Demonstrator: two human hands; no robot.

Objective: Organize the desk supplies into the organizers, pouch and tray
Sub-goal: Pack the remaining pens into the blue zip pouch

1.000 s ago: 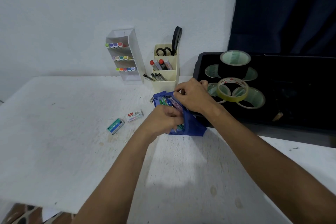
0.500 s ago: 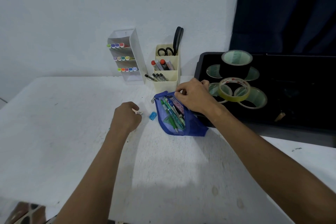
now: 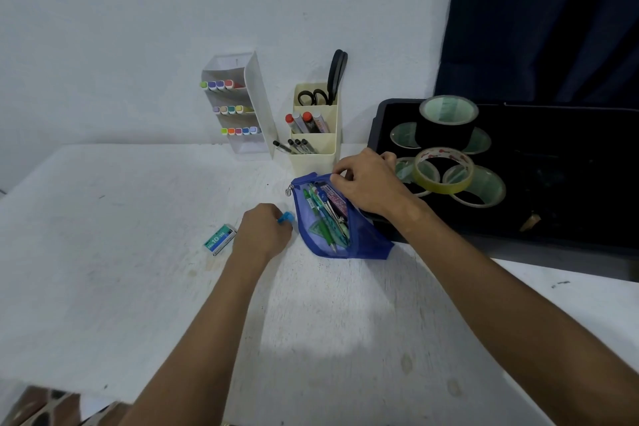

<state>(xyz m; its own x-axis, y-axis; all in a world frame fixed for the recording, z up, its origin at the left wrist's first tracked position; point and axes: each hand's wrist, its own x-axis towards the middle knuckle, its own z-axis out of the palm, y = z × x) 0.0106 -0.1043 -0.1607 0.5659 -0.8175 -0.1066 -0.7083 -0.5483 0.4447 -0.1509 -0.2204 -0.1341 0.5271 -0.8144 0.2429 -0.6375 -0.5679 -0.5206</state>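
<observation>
Left hand: curled, knuckles up, on the white desk; fingertips closed on a small blue item, its kind too small to tell.
Right hand: pinching the upper rim of the blue mesh pouch, holding its mouth open.
Pouch: lies on the desk between the two hands, just beside the left; unzipped; green pens and other small stationery visible through the mesh.
Staple box, teal and white: flat on the desk, just outside the left hand.
White tiered organizer: beyond the left hand, by the wall; three rows of coloured markers.
Cream organizer: just beyond the right hand; black scissors, red-capped markers, black pens.
Black tray: outside the right hand; tape rolls inside, one yellow roll nearest the hand.
</observation>
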